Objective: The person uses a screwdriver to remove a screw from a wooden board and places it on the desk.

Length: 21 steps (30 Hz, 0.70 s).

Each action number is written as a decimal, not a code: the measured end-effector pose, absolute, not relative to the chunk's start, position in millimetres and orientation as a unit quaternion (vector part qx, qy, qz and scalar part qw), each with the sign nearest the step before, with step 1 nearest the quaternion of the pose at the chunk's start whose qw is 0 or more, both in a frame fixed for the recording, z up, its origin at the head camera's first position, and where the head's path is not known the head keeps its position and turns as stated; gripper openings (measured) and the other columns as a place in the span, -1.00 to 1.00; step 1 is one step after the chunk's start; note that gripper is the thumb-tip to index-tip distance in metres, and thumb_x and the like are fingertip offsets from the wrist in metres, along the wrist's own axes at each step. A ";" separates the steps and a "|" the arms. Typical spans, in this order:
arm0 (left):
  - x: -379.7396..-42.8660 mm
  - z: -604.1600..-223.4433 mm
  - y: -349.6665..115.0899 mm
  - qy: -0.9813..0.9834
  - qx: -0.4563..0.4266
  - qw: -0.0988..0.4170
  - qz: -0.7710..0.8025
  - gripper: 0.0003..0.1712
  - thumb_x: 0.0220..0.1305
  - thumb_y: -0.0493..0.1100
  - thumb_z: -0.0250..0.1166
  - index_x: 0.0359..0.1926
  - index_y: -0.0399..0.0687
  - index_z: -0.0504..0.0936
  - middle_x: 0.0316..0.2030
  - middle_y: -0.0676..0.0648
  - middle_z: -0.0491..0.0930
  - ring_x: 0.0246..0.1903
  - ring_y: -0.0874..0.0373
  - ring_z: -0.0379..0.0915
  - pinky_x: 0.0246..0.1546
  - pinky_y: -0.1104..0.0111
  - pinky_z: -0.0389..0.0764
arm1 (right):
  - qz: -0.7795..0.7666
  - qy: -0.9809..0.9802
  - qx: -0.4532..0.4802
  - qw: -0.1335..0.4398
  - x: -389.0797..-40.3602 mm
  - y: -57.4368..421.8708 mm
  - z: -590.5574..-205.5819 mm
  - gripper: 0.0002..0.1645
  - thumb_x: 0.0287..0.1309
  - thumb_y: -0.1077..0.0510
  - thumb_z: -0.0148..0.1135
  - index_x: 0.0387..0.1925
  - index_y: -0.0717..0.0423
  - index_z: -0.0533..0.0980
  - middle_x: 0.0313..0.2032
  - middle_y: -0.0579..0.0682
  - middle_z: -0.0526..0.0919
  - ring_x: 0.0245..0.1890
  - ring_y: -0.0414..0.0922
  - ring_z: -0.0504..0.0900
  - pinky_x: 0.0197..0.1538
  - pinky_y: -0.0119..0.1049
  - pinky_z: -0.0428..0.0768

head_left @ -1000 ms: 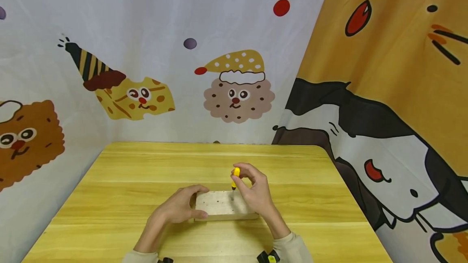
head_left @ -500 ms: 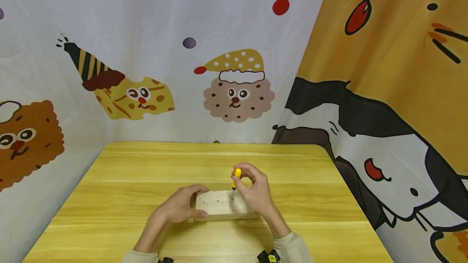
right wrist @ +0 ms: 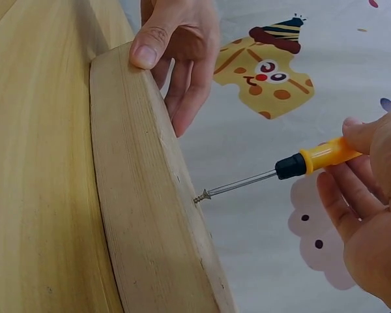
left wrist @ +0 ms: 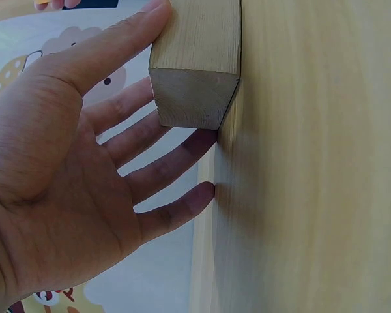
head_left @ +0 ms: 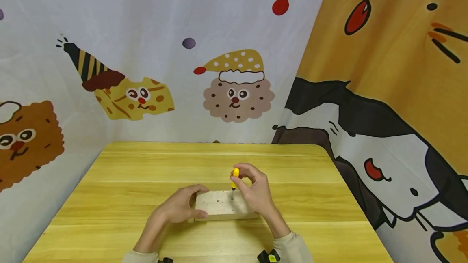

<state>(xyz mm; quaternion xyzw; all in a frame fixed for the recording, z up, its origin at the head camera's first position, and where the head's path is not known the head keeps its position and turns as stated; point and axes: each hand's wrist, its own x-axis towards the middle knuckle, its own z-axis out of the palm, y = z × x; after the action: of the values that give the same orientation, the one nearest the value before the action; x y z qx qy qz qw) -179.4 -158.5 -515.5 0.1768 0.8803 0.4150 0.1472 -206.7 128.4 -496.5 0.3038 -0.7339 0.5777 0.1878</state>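
A pale wooden block (head_left: 219, 206) lies flat on the table, with several small dark holes or marks in its top. My left hand (head_left: 179, 205) grips the block's left end, thumb on the near side and fingers around the far side; the left wrist view shows the bare end face of the block (left wrist: 192, 98). In my right hand (head_left: 257, 192) I pinch the yellow handle of a screwdriver (right wrist: 322, 156) between thumb and fingers. Its shaft points down to a small screw (right wrist: 201, 196), which stands partly out of the block's top, the tip meeting the screw head.
The wood-grain table (head_left: 146, 161) stretches around the block on all sides. Behind it hangs a white curtain (head_left: 153, 23) with cartoon prints, and an orange printed curtain (head_left: 395, 64) hangs at the right. Dark wrist devices (head_left: 268, 256) sit at the cuffs.
The screwdriver handle shifts and tilts very slightly between my right fingers, its tip staying at the screw. My left hand and the block keep their places.
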 end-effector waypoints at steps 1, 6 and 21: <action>-179.3 -515.6 -158.4 0.880 0.177 0.146 0.415 -0.08 0.24 0.09 0.74 0.52 -0.06 0.59 0.49 -0.20 0.63 0.52 -0.30 0.51 0.59 -0.37 0.49 | 0.577 -0.735 0.302 0.187 -206.8 128.4 -496.5 -0.61 0.42 0.42 0.48 0.20 0.18 0.69 -0.13 0.17 0.86 -0.18 -0.11 0.86 0.08 -0.33 0.88; -178.9 -515.9 -158.4 0.880 0.177 0.145 0.417 -0.08 0.24 0.08 0.74 0.52 -0.06 0.59 0.50 -0.21 0.63 0.52 -0.31 0.51 0.58 -0.38 0.49 | 0.578 -0.738 0.301 0.174 -206.6 128.6 -494.9 -0.59 0.49 0.40 0.42 0.28 0.15 0.66 -0.03 0.20 0.89 -0.10 0.01 0.91 0.18 -0.26 0.89; -180.1 -517.0 -159.3 0.879 0.183 0.144 0.417 -0.09 0.26 0.10 0.73 0.52 -0.07 0.59 0.50 -0.20 0.62 0.54 -0.32 0.49 0.59 -0.38 0.47 | 0.562 -0.742 0.310 0.193 -207.3 129.2 -494.4 -0.60 0.46 0.38 0.47 0.25 0.09 0.72 0.05 0.13 0.83 -0.12 -0.03 0.85 0.10 -0.29 0.88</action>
<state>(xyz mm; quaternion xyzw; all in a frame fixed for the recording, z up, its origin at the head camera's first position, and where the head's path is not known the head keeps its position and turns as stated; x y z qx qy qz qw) -180.1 -159.3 -517.0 0.1826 0.8787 0.4169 0.1442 -207.3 129.2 -494.4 0.3098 -0.7423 0.5621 0.1925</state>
